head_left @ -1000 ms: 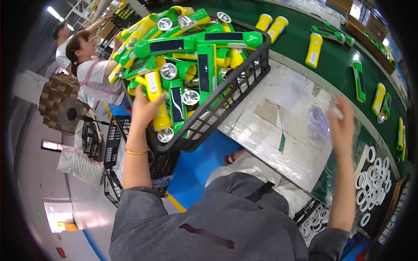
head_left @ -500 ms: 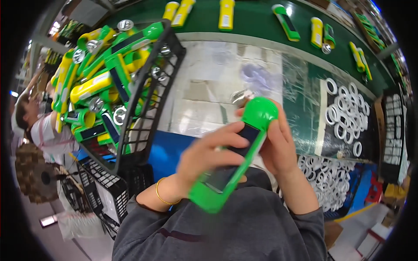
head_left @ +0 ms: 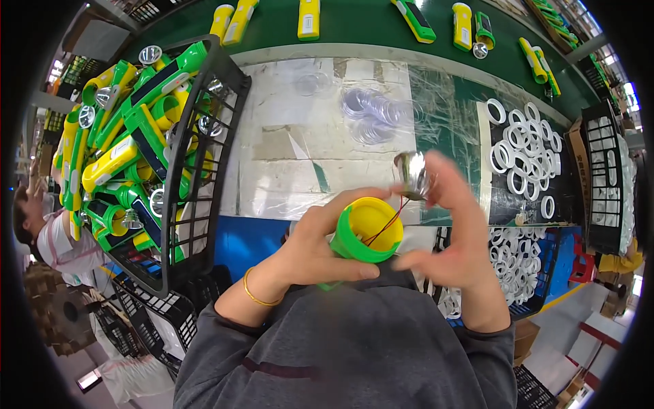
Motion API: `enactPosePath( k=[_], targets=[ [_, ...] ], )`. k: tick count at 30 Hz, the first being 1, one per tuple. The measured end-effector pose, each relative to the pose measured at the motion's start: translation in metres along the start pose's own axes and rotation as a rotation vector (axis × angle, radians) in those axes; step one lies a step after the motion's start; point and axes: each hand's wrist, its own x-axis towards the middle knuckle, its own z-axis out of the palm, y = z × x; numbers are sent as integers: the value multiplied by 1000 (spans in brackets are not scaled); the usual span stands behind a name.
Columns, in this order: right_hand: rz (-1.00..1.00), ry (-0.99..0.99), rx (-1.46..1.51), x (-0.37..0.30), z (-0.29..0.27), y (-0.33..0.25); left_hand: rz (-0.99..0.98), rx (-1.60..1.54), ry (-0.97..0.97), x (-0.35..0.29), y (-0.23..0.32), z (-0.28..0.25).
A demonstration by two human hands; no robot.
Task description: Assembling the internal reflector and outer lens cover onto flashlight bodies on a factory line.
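Curled the left hand (head_left: 317, 245) around a green flashlight body (head_left: 360, 228), yellow inside, mouth upward, at the near edge of the desk (head_left: 272, 184); held a silver reflector (head_left: 412, 172), blurred, among the fingers of the right hand (head_left: 458, 225), with the thumb spread apart by the body's rim; had red wires (head_left: 393, 219) between the two; had clear discs (head_left: 375, 112) heaped toward the far edge, white rings (head_left: 528, 141) near the right edge, a black basket (head_left: 234, 71) of flashlights (head_left: 112, 163) at the left edge.

Left fingers (head_left: 355, 271) hold a green flashlight (head_left: 346, 235); right fingers (head_left: 444, 184) grip its reflector (head_left: 412, 174).
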Motion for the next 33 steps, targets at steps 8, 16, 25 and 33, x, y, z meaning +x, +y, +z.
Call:
enactPosePath(
  k=[8,16,25,33],
  targets=[
    [817,-85,1050,-1,13,19,181,486,-178,-1,5,4],
    [-48,73,255,-5,14,-1,188,169,118,-5,-16,0],
    [-58,-110,80,-7,7,-3,187,89,-124,2,-18,-5],
    [52,-261,328,2,0,2,354,173,-36,3,-17,1]
  ],
)
